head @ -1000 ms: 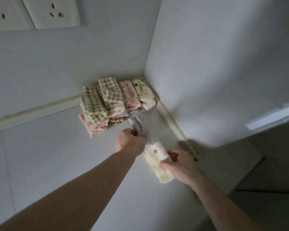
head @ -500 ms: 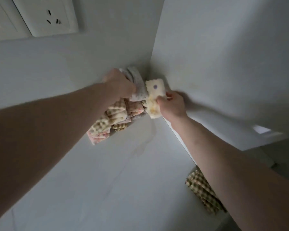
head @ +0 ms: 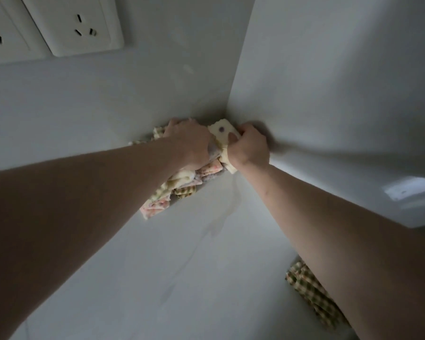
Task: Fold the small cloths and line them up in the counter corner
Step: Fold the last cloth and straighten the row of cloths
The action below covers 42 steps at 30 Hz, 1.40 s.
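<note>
while left hand (head: 189,141) curls on grey cloth (head: 213,153), right hand (head: 249,146) fingers clamp cream cloth (head: 222,131).

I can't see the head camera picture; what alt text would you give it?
Two bare hands press folded cloths into a counter corner: the left hand on the pile, the right hand gripping a cream cloth. A checked cloth lies nearer, under the right arm; sockets on the wall.

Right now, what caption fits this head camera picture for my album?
Both hands, left hand and right hand, press folded cloths into the counter corner.
</note>
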Each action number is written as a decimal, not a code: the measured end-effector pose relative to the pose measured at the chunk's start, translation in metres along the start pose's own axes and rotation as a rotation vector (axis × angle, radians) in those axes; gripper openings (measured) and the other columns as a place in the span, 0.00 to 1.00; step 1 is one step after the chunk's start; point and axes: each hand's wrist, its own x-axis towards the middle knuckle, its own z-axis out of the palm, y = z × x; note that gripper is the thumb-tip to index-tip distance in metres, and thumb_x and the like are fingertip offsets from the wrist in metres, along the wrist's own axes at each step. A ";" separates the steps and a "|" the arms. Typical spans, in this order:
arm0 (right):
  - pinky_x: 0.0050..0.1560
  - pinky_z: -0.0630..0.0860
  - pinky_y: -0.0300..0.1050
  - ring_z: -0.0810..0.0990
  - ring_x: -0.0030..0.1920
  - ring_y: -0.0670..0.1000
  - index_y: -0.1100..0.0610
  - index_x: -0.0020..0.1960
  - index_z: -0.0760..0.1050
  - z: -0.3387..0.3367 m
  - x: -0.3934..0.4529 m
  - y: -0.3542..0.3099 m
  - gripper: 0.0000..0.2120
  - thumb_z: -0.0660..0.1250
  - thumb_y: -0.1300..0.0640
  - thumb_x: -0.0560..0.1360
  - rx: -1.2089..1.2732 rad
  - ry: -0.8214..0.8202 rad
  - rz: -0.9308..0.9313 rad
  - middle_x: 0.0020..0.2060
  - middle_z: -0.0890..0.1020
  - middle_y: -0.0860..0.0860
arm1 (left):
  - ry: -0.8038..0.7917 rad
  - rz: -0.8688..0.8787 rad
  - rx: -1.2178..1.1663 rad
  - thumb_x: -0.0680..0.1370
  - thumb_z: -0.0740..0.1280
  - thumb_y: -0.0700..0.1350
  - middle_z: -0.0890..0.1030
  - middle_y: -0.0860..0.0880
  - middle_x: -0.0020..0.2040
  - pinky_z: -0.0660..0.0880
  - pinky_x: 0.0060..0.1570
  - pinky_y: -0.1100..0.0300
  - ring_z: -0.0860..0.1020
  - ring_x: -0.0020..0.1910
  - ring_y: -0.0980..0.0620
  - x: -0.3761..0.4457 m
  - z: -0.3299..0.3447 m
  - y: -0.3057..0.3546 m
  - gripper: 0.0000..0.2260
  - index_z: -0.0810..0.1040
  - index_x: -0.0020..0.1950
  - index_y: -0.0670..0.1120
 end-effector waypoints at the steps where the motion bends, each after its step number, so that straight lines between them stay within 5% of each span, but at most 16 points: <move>1: 0.56 0.74 0.45 0.81 0.60 0.59 0.56 0.65 0.77 -0.005 -0.007 0.000 0.15 0.63 0.51 0.82 0.023 0.015 0.001 0.59 0.83 0.55 | -0.027 0.009 -0.020 0.77 0.58 0.47 0.80 0.48 0.50 0.67 0.62 0.47 0.78 0.57 0.44 -0.002 -0.002 -0.002 0.08 0.75 0.42 0.49; 5: 0.58 0.74 0.40 0.82 0.58 0.52 0.52 0.62 0.79 -0.041 -0.059 0.023 0.12 0.67 0.53 0.80 0.109 0.005 0.015 0.58 0.84 0.51 | 0.100 0.040 -0.121 0.77 0.59 0.47 0.81 0.48 0.59 0.70 0.66 0.47 0.76 0.62 0.42 -0.022 -0.006 -0.007 0.14 0.81 0.57 0.50; 8: 0.57 0.80 0.47 0.83 0.54 0.49 0.46 0.54 0.81 -0.067 -0.110 0.059 0.09 0.70 0.55 0.75 0.144 -0.033 0.117 0.53 0.84 0.44 | 0.234 0.007 -0.261 0.78 0.60 0.48 0.78 0.49 0.66 0.67 0.70 0.48 0.72 0.67 0.43 -0.057 0.000 -0.006 0.15 0.79 0.62 0.52; 12: 0.57 0.77 0.45 0.82 0.54 0.47 0.48 0.54 0.80 -0.091 -0.169 0.112 0.09 0.69 0.58 0.76 -0.027 -0.054 0.176 0.53 0.83 0.44 | 0.193 0.001 -0.275 0.80 0.64 0.52 0.70 0.49 0.74 0.59 0.76 0.48 0.64 0.74 0.45 -0.099 0.021 0.000 0.21 0.74 0.73 0.50; 16: 0.54 0.80 0.47 0.81 0.46 0.45 0.51 0.59 0.79 -0.101 -0.206 0.147 0.11 0.66 0.59 0.78 -0.186 -0.019 0.146 0.49 0.83 0.47 | 0.197 0.031 -0.323 0.78 0.65 0.52 0.70 0.49 0.73 0.60 0.75 0.48 0.65 0.73 0.45 -0.125 0.039 0.008 0.19 0.74 0.69 0.52; 25: 0.58 0.78 0.55 0.80 0.53 0.54 0.52 0.63 0.72 -0.107 -0.239 0.176 0.21 0.70 0.51 0.72 -0.465 -0.285 0.423 0.53 0.79 0.50 | 0.245 0.130 -0.358 0.77 0.68 0.51 0.68 0.54 0.75 0.53 0.77 0.54 0.59 0.77 0.50 -0.152 0.039 0.027 0.17 0.75 0.66 0.54; 32: 0.48 0.82 0.46 0.85 0.46 0.49 0.51 0.51 0.81 -0.100 -0.196 0.111 0.09 0.75 0.58 0.72 0.146 -0.354 0.421 0.45 0.87 0.48 | 0.260 0.099 -0.369 0.75 0.70 0.49 0.71 0.54 0.71 0.55 0.77 0.54 0.62 0.74 0.50 -0.143 0.028 0.009 0.16 0.77 0.63 0.54; 36: 0.43 0.79 0.41 0.84 0.47 0.46 0.52 0.57 0.79 -0.088 -0.134 0.053 0.11 0.69 0.61 0.75 0.358 -0.248 0.299 0.46 0.85 0.46 | 0.261 0.042 -0.356 0.72 0.68 0.50 0.74 0.53 0.66 0.62 0.73 0.50 0.67 0.70 0.47 -0.126 0.016 -0.005 0.15 0.78 0.59 0.55; 42: 0.56 0.77 0.45 0.81 0.57 0.53 0.58 0.66 0.76 -0.060 -0.048 -0.008 0.20 0.62 0.64 0.74 0.217 -0.180 0.034 0.55 0.83 0.51 | 0.253 -0.027 -0.296 0.72 0.70 0.47 0.73 0.49 0.70 0.60 0.73 0.51 0.66 0.72 0.44 -0.096 -0.001 -0.017 0.20 0.76 0.64 0.53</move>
